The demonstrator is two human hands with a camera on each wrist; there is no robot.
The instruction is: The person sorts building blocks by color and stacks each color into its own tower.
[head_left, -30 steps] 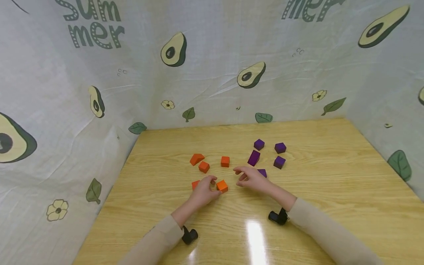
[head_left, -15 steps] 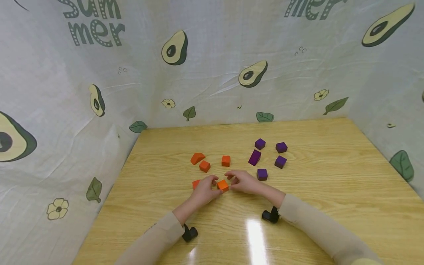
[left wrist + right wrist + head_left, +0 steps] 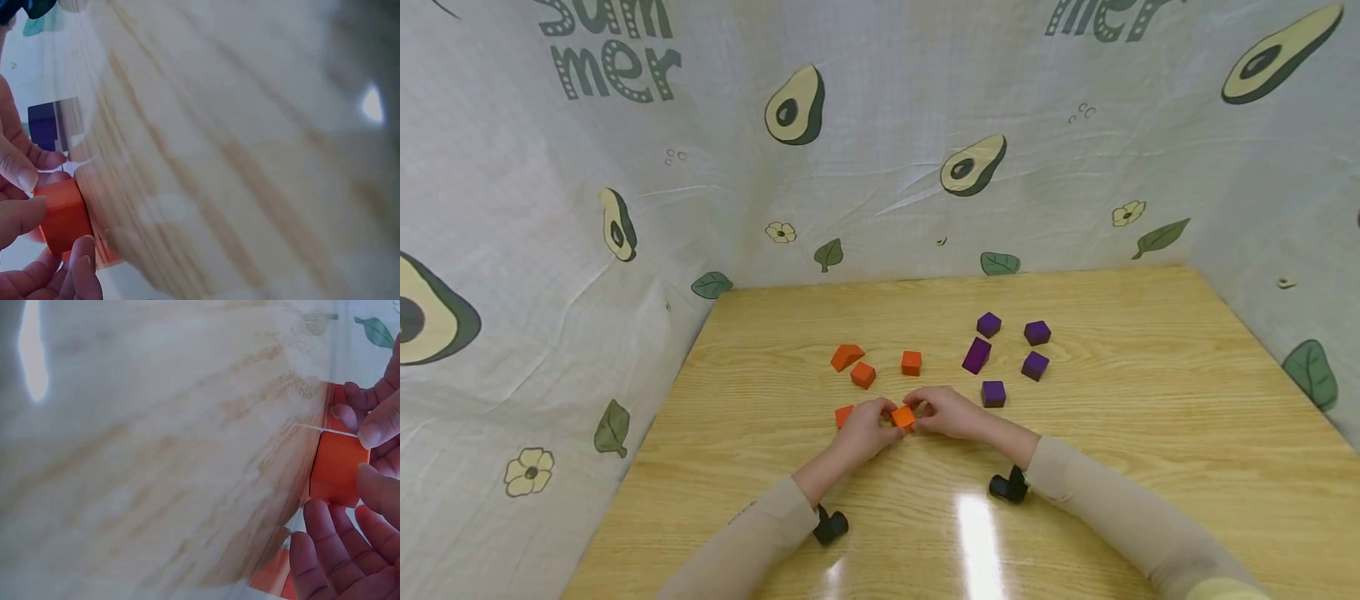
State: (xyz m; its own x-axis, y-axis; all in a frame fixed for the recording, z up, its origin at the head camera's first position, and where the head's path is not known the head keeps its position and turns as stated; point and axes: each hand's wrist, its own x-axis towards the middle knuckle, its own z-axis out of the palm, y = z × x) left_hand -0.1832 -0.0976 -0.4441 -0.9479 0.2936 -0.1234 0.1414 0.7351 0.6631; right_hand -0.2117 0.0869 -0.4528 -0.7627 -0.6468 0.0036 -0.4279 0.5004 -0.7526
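from the head view, two hands meet over a wooden table. the left hand and the right hand pinch one small orange block from both sides — the fingers are held narrow around it. i can't tell if the block touches the wood. a red block peeks out beside the left hand, partly hidden. farther back are a slanted red piece and two red cubes. to the right are a long purple block and four small purple blocks, the closest one just past the right hand. a cloth with avocados and leaves hangs behind.

from the left wrist, the orange block is near the left edge, with thumbs and fingers of both hands at it — a small purple block shows behind.

from the right wrist, the orange block is near the right edge, fingers around it, red behind.
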